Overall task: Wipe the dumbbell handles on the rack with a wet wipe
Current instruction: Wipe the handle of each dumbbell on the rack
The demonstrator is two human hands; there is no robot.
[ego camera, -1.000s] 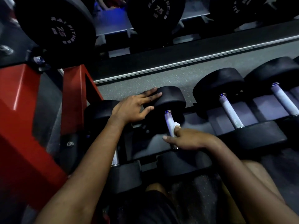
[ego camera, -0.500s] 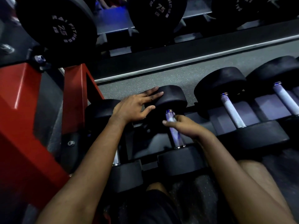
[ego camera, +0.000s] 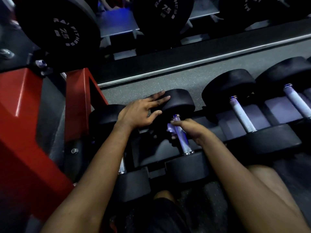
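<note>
Left hand (ego camera: 141,111): I see fingers straight, flat on the far dumbbell head (ego camera: 180,100).
Right hand (ego camera: 191,130): curled round the handle (ego camera: 184,144), wet wipe (ego camera: 170,128) pressed against it.

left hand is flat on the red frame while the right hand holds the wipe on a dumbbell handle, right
Not quite. In the head view the left hand lies flat on that dumbbell's far head, not the red frame. The right hand does hold the wipe on the handle.

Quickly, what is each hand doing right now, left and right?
Left hand: open, flat on the dumbbell head.
Right hand: closed round the wet wipe on the dumbbell handle.
</note>
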